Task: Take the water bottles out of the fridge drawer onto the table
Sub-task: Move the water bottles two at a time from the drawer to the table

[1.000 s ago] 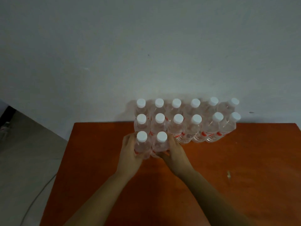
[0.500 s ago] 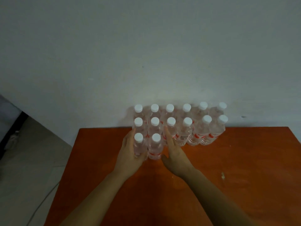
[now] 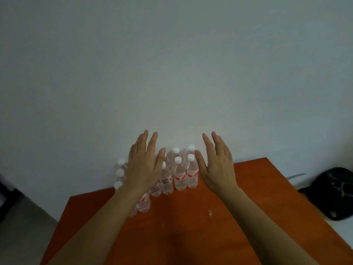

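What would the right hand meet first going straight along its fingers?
Likely the wall: the right hand is open, fingers aimed forward and up, with nothing visible in that line. The water bottles stand off to its left, outside the path. Depth is unclear from one view.

clear glossy plastic water bottles (image 3: pixel 180 175) (white caps) on a smooth, matt orange-brown table (image 3: pixel 257 197).
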